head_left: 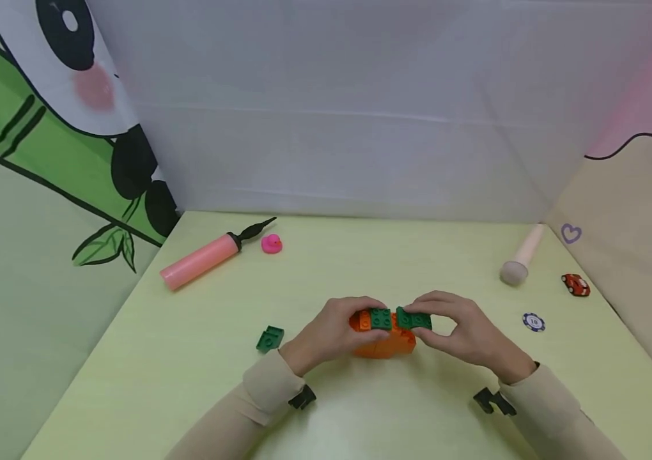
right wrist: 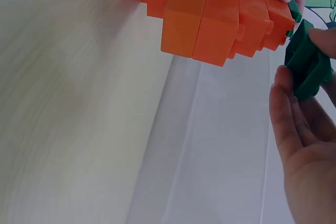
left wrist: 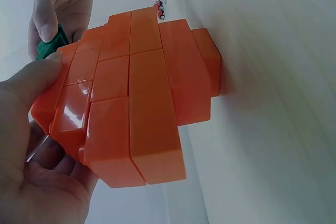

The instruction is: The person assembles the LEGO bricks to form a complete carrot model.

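Stacked toy building bricks form an orange block structure [head_left: 386, 347], wider at its middle layers in the left wrist view. My left hand [head_left: 332, 329] grips its upper part from the left, thumb on the near side. On its top sits a green brick [head_left: 380, 318], just beside the left fingertips. My right hand [head_left: 470, 329] pinches another green brick [right wrist: 304, 61] between thumb and fingers, over the structure's right side. In the right wrist view this brick is tilted, close to the top; whether it touches is hard to tell.
Left of the hands lies a loose green piece [head_left: 270, 338]. Farther back are a pink hand pump [head_left: 202, 260] and a pink toy duck [head_left: 271, 243]. At the right lie a toy microphone [head_left: 521, 255], a red toy car [head_left: 576, 285] and a poker chip [head_left: 534, 322].
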A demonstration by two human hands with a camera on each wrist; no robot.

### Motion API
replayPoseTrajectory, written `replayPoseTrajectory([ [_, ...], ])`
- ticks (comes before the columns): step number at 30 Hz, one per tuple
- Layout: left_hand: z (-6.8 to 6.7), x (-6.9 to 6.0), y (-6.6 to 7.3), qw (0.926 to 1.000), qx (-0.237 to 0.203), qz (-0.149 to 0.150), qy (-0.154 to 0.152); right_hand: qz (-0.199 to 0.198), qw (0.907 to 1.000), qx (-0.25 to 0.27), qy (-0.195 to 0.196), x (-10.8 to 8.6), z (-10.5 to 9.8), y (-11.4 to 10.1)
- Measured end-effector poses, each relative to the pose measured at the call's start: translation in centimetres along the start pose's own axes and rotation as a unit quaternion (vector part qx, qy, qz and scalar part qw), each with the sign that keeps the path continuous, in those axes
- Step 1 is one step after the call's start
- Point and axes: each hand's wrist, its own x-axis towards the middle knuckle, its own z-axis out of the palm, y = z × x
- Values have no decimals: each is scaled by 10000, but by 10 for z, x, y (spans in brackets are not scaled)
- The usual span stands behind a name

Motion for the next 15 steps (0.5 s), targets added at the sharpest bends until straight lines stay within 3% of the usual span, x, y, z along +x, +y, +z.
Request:
replayPoseTrajectory([
  [6, 3, -2, -6, 9993, -249, 258, 127, -57, 9984, -64, -554, 9, 0, -4],
  [11, 4, -3, -8, 9992, -257, 271, 159, 323, 9937, -102, -1069, 19, -5, -14],
  [15, 4, -2, -7, 9994, -164, 277, 128, 501, 9906, -235, -1247, 23, -7, -19],
])
